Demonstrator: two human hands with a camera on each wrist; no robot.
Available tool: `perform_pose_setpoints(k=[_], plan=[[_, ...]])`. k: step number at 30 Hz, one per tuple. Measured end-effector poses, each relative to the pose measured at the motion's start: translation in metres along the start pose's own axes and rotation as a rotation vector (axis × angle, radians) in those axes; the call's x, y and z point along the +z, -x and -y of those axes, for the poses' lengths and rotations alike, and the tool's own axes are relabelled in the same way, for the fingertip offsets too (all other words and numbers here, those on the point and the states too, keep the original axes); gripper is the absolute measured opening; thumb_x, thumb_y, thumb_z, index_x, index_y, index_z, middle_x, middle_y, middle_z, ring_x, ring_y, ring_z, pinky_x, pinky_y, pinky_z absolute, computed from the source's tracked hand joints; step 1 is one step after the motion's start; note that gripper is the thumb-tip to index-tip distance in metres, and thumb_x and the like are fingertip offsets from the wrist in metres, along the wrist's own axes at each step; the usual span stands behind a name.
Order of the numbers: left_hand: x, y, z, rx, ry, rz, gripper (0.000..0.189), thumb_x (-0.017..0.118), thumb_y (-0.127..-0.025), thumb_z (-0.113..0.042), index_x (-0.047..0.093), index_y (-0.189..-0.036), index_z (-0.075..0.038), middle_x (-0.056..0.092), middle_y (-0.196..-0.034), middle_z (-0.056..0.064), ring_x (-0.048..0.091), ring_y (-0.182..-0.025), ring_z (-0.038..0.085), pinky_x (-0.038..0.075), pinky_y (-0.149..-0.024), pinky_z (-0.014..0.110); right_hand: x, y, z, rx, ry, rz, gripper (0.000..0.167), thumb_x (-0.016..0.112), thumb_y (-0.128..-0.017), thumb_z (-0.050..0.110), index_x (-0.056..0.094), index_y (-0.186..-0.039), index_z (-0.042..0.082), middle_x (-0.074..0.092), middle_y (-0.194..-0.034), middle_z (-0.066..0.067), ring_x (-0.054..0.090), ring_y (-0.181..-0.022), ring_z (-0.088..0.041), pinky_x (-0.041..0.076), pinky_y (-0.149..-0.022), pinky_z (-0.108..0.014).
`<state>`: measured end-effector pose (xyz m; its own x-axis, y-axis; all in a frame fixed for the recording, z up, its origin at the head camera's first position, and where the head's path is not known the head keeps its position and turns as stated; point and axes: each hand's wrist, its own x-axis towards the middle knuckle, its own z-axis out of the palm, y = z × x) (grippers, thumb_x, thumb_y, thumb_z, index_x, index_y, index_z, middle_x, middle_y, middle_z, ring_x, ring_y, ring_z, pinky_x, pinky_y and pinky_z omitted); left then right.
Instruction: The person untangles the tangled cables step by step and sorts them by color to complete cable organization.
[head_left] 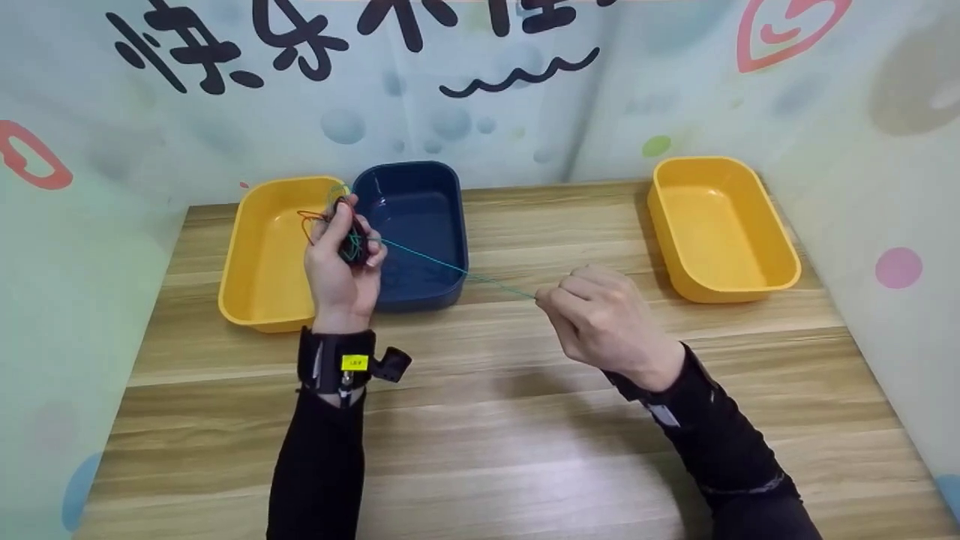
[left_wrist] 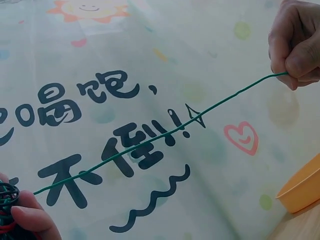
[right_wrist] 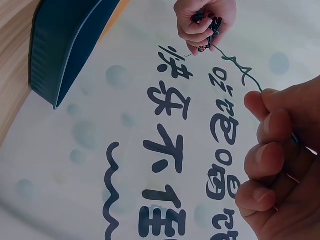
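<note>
My left hand point(head_left: 341, 262) grips a tangled bundle of wires point(head_left: 354, 244), black, red and green, above the yellow and blue bins at the left. Red loops stick out on its left side. From the bundle a thin green wire point(left_wrist: 135, 147) runs taut to my right hand point(head_left: 604, 322), which pinches it between thumb and fingertips. In the right wrist view the green wire point(right_wrist: 235, 61) leads from the bundle to the right thumb and forefinger, and part of it shows behind the curled fingers. The right hand is above the table, between the blue bin and the right yellow bin.
A yellow bin point(head_left: 255, 247) and a dark blue bin point(head_left: 454, 225) stand side by side at the back left. Another yellow bin point(head_left: 784, 259) is at the back right. A printed cloth wall point(head_left: 510, 142) rises behind the wooden table point(head_left: 480, 420).
</note>
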<state>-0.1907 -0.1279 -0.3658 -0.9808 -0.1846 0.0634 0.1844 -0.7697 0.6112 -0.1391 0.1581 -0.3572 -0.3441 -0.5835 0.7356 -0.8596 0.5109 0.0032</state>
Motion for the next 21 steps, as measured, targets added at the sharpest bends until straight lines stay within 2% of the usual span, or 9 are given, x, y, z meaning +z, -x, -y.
perform_pose_setpoints(k=[10, 16, 18, 21], plan=[[-0.001, -0.001, -0.001, -0.007, 0.034, 0.017, 0.023, 0.042, -0.103, -0.013, 0.062, -0.103, -0.004, 0.051, -0.074, 0.005, 0.046, -0.049, 0.015, 0.036, -0.042, 0.017, -0.008, 0.001, -0.012, 0.042, 0.01, -0.042, 0.018, 0.063, -0.086, 0.003, 0.062, -0.069, 0.004, 0.051, -0.055, -0.003, 0.046, -0.05, -0.018, 0.035, -0.048, -0.03], [-0.002, -0.002, -0.002, -0.021, 0.051, 0.014, 0.023, 0.041, -0.103, -0.014, 0.061, -0.103, -0.004, 0.052, -0.074, 0.005, 0.047, -0.049, 0.015, 0.036, -0.042, 0.017, -0.009, 0.002, -0.026, 0.079, 0.014, -0.078, 0.023, 0.063, -0.087, 0.004, 0.058, -0.065, 0.005, 0.045, -0.054, -0.003, 0.043, -0.048, -0.018, 0.034, -0.048, -0.03], [-0.003, -0.003, -0.004, -0.029, 0.072, 0.003, 0.023, 0.041, -0.103, -0.015, 0.061, -0.103, -0.003, 0.052, -0.074, 0.006, 0.047, -0.049, 0.016, 0.035, -0.042, 0.017, -0.01, 0.003, -0.033, 0.103, 0.006, -0.091, 0.021, 0.064, -0.087, 0.004, 0.061, -0.066, 0.003, 0.044, -0.053, -0.003, 0.042, -0.048, -0.018, 0.034, -0.049, -0.03], [-0.006, -0.004, -0.007, -0.026, 0.105, 0.0, 0.023, 0.041, -0.104, -0.016, 0.058, -0.105, 0.0, 0.052, -0.074, 0.007, 0.046, -0.05, 0.016, 0.035, -0.042, 0.017, -0.012, 0.007, -0.044, 0.151, -0.012, -0.113, 0.012, 0.066, -0.085, 0.002, 0.068, -0.074, 0.0, 0.051, -0.055, -0.006, 0.045, -0.051, -0.02, 0.037, -0.051, -0.031]])
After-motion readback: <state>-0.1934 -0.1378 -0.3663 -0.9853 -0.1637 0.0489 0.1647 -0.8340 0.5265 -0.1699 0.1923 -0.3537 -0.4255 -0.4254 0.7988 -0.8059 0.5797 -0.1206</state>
